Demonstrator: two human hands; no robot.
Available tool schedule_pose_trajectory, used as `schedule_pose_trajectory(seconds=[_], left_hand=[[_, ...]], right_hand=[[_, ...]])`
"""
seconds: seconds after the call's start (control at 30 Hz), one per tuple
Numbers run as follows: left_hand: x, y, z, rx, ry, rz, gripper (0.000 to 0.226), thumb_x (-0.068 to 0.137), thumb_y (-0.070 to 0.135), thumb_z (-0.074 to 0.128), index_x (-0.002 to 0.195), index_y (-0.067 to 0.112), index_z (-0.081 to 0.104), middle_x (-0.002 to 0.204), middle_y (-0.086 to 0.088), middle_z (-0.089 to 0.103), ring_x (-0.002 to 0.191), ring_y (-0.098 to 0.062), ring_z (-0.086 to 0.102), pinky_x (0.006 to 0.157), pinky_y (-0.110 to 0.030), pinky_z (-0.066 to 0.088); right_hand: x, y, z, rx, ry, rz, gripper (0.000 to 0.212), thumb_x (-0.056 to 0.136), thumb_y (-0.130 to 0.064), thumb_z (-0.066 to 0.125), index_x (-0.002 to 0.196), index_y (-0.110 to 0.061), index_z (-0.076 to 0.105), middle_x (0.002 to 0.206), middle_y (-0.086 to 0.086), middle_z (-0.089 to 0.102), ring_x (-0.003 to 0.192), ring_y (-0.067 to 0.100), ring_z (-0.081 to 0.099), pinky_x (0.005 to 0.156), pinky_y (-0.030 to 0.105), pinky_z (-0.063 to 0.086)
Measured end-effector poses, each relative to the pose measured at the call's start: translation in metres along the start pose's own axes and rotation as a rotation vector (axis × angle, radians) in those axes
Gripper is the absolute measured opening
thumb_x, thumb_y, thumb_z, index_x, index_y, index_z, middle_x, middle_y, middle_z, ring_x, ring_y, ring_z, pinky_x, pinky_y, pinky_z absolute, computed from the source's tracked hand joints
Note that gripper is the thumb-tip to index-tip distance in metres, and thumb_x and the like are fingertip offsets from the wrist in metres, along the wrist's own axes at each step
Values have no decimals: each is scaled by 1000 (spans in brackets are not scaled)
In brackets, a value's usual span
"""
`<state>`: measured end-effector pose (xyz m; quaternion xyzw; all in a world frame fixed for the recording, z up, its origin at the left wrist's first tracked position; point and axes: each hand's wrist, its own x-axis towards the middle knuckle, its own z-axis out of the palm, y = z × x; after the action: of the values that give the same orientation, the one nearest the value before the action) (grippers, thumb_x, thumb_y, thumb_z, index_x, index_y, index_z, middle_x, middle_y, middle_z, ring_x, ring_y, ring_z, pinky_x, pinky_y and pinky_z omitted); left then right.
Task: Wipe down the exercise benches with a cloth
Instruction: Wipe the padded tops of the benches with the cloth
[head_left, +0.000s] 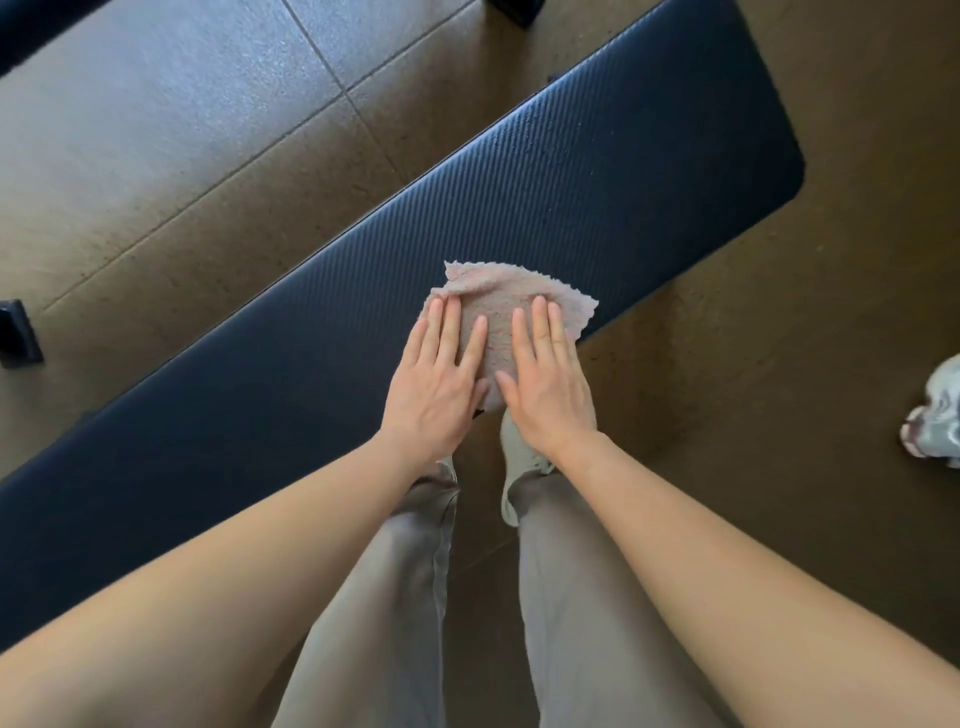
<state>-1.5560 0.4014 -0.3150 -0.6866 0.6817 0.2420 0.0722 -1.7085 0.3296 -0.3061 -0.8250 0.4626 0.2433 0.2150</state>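
Note:
A long dark blue padded bench runs diagonally from lower left to upper right. A pale pink terry cloth lies spread on its near edge. My left hand and my right hand both rest flat on the cloth, palms down with fingers straight, side by side and pressing it onto the pad. Neither hand curls around the cloth. The cloth's lower corner hangs over the bench edge between my thumbs.
The floor is brown tile. My grey trousers and a pale shoe stand close to the bench. Another person's shoe is at the right edge. A dark bench foot sits at left, with another dark pad at top left.

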Motion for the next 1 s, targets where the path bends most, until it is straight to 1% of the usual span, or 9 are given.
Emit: schedule_pose_trajectory(seconds=[0.1, 0.2, 0.3, 0.43, 0.53, 0.73, 0.83, 0.9, 1.0], left_hand=[[42, -14, -17, 25, 24, -8, 70, 110, 48, 22, 162, 2, 10, 165, -34, 1, 156, -47, -2, 127, -55, 13], [81, -32, -37, 56, 40, 12, 73, 109, 52, 20, 162, 3, 6, 166, -33, 0, 156, -46, -3, 127, -55, 14], [121, -48, -54, 83, 35, 12, 74, 108, 54, 18, 162, 5, 1, 167, -31, -3, 156, -44, -4, 128, -53, 9], [162, -58, -73, 24, -15, -54, 75, 108, 52, 22, 162, 8, -5, 167, -28, -8, 157, -42, -4, 128, -50, 7], [176, -58, -80, -52, -41, -99, 75, 108, 53, 23, 162, 12, -9, 169, -23, -7, 158, -38, -1, 127, -49, 9], [172, -40, -72, -30, 4, -218, 72, 107, 53, 23, 164, 19, -5, 171, -19, 2, 157, -40, 7, 126, -55, 12], [161, -23, -68, -10, 30, -217, 73, 106, 56, 26, 164, 21, 0, 170, -20, -1, 156, -44, 1, 126, -58, 9], [150, -4, -63, -27, 23, -208, 73, 105, 58, 28, 164, 23, 3, 171, -19, -3, 157, -43, -4, 126, -60, 8], [133, 34, -49, -50, 9, -222, 74, 104, 58, 32, 164, 25, 5, 171, -17, -2, 157, -42, -5, 125, -62, 9]], right_hand=[[34, 4, -22, -21, 73, -22, 79, 107, -45, 39, 162, -9, -5, 170, 17, -10, 158, 31, -12, 129, 45, 1], [73, 13, -46, -84, 113, -52, 81, 106, -51, 38, 163, -9, -2, 171, 18, -6, 158, 31, -8, 129, 47, 1], [115, 27, -73, -137, 138, -117, 83, 105, -58, 35, 163, -10, -1, 171, 17, -6, 159, 31, -7, 129, 46, -1], [156, 45, -100, -206, 159, -207, 82, 105, -63, 28, 164, -13, -1, 172, 14, -7, 159, 29, -7, 128, 44, -3], [174, 55, -113, -227, 171, -255, 82, 105, -63, 26, 164, -13, -1, 172, 14, -7, 159, 29, -7, 127, 43, -3], [168, 67, -111, -197, 189, -275, 82, 105, -60, 29, 164, -11, 1, 171, 17, -5, 159, 31, -5, 129, 45, 1], [149, 77, -98, -174, 201, -248, 82, 105, -60, 30, 164, -11, 0, 171, 17, -4, 159, 31, -4, 129, 46, 3], [132, 89, -89, -162, 199, -239, 84, 104, -60, 33, 164, -11, 0, 171, 18, -4, 159, 31, -3, 129, 46, 5], [103, 113, -74, -139, 181, -235, 85, 104, -58, 36, 164, -10, 0, 171, 18, -4, 159, 32, -4, 129, 45, 1]])
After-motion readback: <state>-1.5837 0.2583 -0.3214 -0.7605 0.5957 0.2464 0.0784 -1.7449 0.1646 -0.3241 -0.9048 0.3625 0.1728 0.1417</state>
